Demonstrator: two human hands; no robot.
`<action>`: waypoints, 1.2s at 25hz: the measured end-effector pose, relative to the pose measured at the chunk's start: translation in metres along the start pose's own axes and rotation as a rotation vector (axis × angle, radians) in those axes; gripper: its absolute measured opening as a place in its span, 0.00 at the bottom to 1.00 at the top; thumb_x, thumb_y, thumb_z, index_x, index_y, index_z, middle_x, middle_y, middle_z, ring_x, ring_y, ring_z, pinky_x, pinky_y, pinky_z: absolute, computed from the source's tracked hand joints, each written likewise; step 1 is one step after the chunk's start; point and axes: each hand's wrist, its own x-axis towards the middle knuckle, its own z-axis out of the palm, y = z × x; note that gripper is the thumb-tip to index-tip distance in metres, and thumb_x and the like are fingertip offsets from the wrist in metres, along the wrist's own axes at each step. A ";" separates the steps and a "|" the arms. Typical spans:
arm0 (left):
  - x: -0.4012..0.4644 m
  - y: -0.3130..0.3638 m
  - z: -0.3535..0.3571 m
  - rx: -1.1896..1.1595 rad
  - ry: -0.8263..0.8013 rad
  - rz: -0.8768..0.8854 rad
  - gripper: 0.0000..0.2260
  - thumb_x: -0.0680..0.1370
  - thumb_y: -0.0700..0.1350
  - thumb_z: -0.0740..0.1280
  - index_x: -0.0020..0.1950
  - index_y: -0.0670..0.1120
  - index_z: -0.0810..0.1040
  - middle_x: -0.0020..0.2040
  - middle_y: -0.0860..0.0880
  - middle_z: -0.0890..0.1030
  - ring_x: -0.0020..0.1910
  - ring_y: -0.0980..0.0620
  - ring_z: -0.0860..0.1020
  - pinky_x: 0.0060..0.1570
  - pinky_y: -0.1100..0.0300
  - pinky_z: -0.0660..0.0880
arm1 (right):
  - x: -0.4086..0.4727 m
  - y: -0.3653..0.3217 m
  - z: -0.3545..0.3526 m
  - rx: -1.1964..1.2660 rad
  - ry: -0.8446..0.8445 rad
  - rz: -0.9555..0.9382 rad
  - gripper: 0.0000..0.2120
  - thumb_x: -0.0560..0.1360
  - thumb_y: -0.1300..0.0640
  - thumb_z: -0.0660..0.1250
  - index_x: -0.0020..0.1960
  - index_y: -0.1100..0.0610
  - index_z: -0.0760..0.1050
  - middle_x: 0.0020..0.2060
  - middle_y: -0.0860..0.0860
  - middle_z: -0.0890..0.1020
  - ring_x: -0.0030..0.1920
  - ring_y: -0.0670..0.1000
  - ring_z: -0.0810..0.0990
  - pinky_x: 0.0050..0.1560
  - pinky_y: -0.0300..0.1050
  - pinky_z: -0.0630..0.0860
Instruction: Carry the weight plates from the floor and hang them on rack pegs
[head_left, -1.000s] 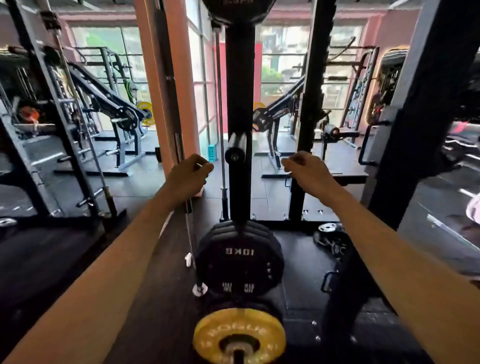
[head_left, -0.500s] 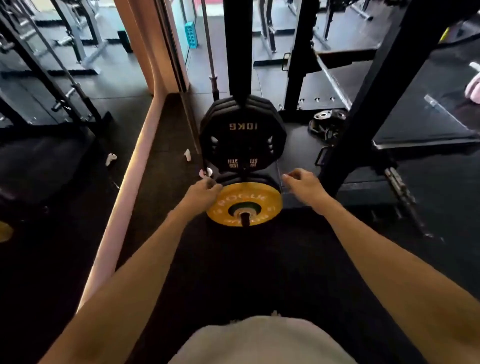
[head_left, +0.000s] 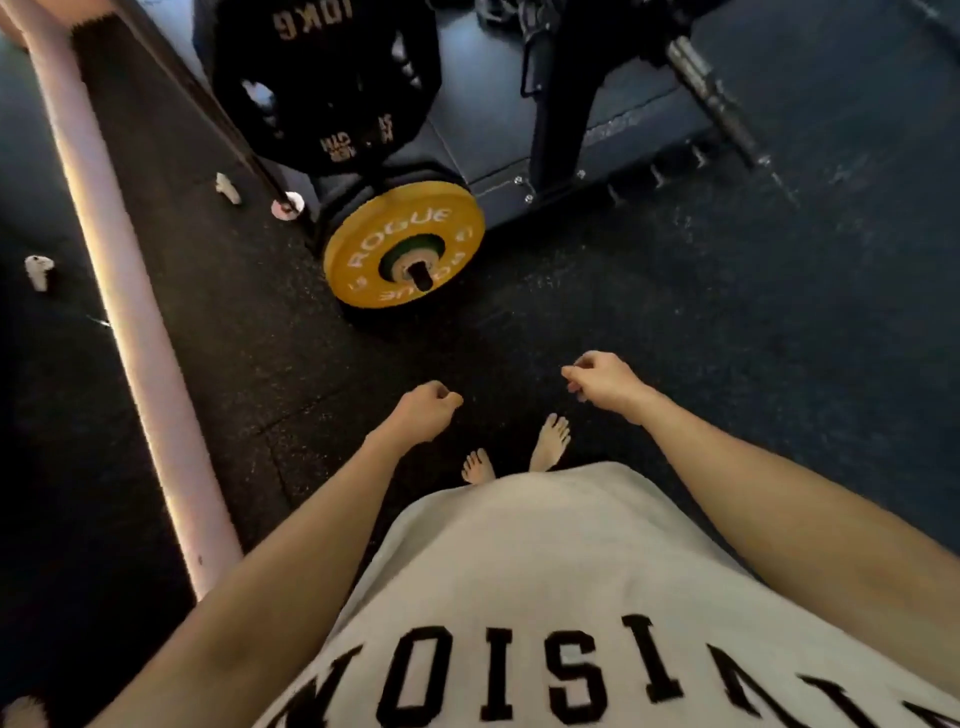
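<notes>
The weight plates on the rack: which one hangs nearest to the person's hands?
The yellow Rogue plate, on the lowest peg. It is smaller and sits closer to the hands than the black 10 kg plates stacked on the peg above it.

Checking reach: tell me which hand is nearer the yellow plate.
Left. The left hand is below the yellow plate, slightly right of it; the right hand is farther right. Both hold nothing.
</notes>
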 end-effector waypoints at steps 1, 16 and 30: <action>0.001 -0.001 0.012 0.064 -0.046 0.005 0.16 0.82 0.51 0.60 0.66 0.46 0.72 0.51 0.47 0.79 0.47 0.49 0.79 0.46 0.54 0.78 | -0.008 0.022 0.001 0.026 0.014 0.049 0.08 0.80 0.51 0.64 0.52 0.55 0.75 0.47 0.54 0.83 0.45 0.51 0.80 0.42 0.45 0.75; 0.045 0.179 0.213 0.918 -0.396 0.207 0.11 0.82 0.51 0.59 0.59 0.47 0.74 0.49 0.46 0.79 0.47 0.47 0.79 0.50 0.51 0.79 | -0.114 0.338 -0.077 0.704 0.367 0.525 0.09 0.80 0.53 0.63 0.50 0.58 0.76 0.37 0.53 0.82 0.36 0.52 0.80 0.32 0.43 0.77; 0.081 0.435 0.436 0.843 -0.227 0.401 0.11 0.80 0.47 0.62 0.58 0.44 0.78 0.58 0.44 0.80 0.54 0.46 0.76 0.50 0.57 0.70 | -0.094 0.502 -0.289 0.801 0.296 0.639 0.07 0.80 0.57 0.60 0.50 0.60 0.74 0.38 0.55 0.80 0.34 0.52 0.77 0.33 0.40 0.74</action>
